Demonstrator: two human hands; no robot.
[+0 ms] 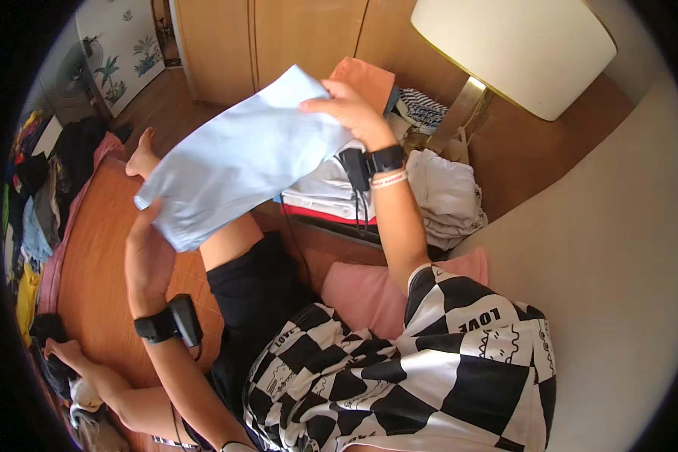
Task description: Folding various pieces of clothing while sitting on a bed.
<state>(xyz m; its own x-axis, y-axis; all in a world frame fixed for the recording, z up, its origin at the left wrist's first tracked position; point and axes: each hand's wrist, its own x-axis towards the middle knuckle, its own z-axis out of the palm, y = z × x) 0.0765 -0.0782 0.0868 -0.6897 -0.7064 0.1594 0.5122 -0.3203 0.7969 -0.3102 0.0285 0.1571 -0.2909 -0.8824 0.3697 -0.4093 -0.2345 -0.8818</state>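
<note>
The blue cloth [237, 162] is held up between the two hands: the left hand [151, 252] grasps its near left end, and the right hand [350, 111] pinches its far right end. A white stack [324, 192] lies partly beneath the cloth's right side, and an orange garment [371, 81] lies just beyond the cloth. Right of the cloth, a pale wristband [389, 180] bears small red lettering. Nearer the body than the cloth, the checkered shirt [399, 380] shows bold printed letters and cartoon figures.
</note>
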